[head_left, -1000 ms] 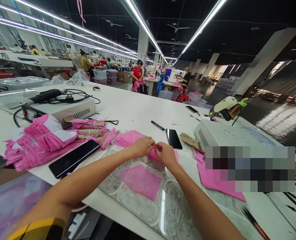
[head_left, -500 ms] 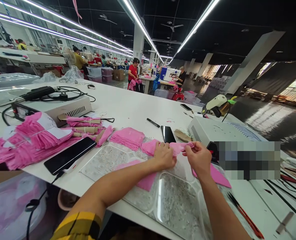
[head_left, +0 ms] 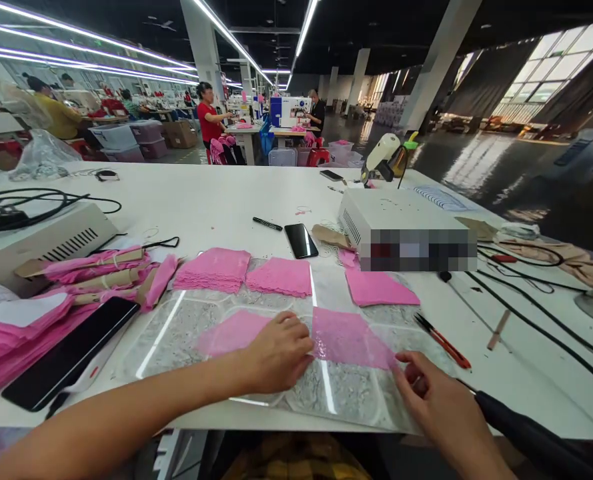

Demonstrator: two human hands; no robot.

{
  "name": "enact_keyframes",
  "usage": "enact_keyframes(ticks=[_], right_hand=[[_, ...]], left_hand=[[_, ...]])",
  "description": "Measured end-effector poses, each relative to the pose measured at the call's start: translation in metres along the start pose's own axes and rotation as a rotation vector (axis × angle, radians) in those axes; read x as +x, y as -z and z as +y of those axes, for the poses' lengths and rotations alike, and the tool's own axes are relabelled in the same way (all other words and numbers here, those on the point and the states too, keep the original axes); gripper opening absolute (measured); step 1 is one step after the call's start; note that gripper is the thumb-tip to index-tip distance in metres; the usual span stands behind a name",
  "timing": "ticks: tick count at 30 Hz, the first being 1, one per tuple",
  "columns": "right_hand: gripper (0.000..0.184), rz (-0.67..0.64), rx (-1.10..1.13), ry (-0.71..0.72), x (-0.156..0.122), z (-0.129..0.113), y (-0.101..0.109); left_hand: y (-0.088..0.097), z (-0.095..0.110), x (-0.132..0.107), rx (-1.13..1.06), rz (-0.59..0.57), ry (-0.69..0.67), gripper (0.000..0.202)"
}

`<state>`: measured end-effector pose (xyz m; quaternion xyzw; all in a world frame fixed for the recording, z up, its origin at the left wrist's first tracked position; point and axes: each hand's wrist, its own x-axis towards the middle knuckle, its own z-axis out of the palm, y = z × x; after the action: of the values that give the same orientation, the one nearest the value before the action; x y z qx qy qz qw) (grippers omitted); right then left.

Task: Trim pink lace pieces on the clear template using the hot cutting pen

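A thin, sheer pink fabric piece stretches between my two hands, low over a clear-covered grey marbled board. My left hand pinches its left corner, fingers curled. My right hand holds the right corner between thumb and forefinger. A second pink piece lies on the board, partly covered by my left hand and wrist. Behind are two fabric stacks, a thicker pink stack and a lower pink stack. A pink panel rests to the right.
Orange-handled snips and a black-handled tool lie near my right hand. Grey boxes stand right and left. A phone, a marker, a larger phone and pink bundles surround the board. Co-workers are beyond.
My hands have come back from the lower stack toward the table's near edge, bringing one fabric piece, now spread between them over the board. The view has turned right.
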<state>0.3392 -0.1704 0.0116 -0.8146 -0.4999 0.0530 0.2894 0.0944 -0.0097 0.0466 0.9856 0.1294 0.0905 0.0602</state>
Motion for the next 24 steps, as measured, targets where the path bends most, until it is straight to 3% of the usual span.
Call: enact_keyframes(ticks=[2, 5, 7, 10, 15, 19, 24], right_hand=[[0.022, 0.072, 0.047, 0.146, -0.008, -0.004, 0.000], [0.015, 0.089, 0.197, 0.476, -0.010, -0.027, -0.012], [0.021, 0.022, 0.269, 0.658, -0.010, -0.049, -0.028], [0.031, -0.160, 0.315, 0.784, -0.009, -0.082, -0.054], [0.024, -0.257, 0.276, 0.712, 0.001, -0.101, -0.076], [0.022, -0.371, 0.225, 0.562, 0.011, -0.099, -0.072], [0.016, -0.413, 0.229, 0.387, 0.018, -0.108, -0.071]], left_hand=[[0.018, -0.021, -0.023, -0.091, 0.036, 0.049, 0.020], [0.038, -0.048, -0.058, -0.161, -0.042, 0.019, 0.026], [0.039, -0.054, -0.076, -0.138, -0.140, 0.031, 0.034], [0.025, -0.048, -0.084, -0.089, -0.234, 0.153, 0.045], [0.000, -0.025, -0.068, -0.086, -0.191, 0.365, 0.045], [0.001, -0.014, -0.062, -0.104, -0.148, 0.412, 0.043], [0.006, -0.010, -0.060, -0.133, -0.135, 0.441, 0.044]])
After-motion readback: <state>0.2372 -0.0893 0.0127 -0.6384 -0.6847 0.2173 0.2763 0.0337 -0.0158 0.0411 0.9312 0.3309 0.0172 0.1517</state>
